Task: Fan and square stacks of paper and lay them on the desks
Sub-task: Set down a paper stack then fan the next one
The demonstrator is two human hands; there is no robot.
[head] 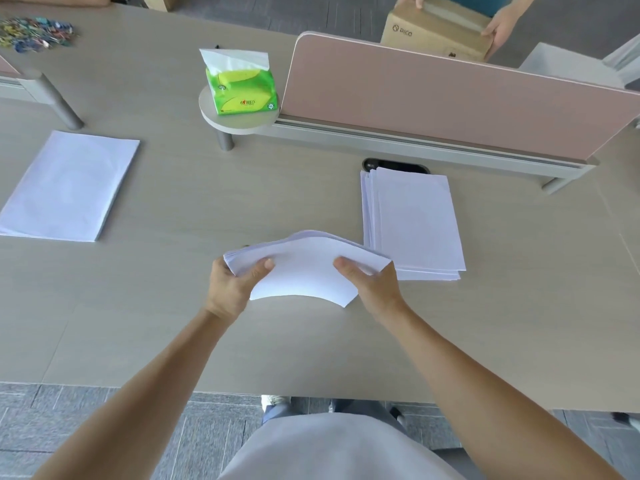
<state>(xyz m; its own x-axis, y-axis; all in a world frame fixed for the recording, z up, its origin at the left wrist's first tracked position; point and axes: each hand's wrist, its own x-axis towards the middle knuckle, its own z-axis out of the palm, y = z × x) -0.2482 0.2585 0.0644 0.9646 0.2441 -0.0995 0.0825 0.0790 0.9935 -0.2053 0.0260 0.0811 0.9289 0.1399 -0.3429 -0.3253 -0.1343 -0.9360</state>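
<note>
I hold a thin stack of white paper (pixel 304 268) above the middle of the desk (pixel 194 202), bowed upward into an arch. My left hand (pixel 232 289) grips its left end, thumb on top. My right hand (pixel 374 285) grips the right end the same way. The sheets at the left edge are slightly fanned. A loose, uneven stack of paper (pixel 415 220) lies on the desk just right of my hands. A squared stack (pixel 69 187) lies flat at the far left.
A green tissue pack (pixel 240 88) sits on a small round shelf. A pink divider panel (pixel 450 98) runs along the back right. Coloured binder clips (pixel 34 31) lie at the far left corner. Another person's hands hold a cardboard box (pixel 436 31) behind the divider.
</note>
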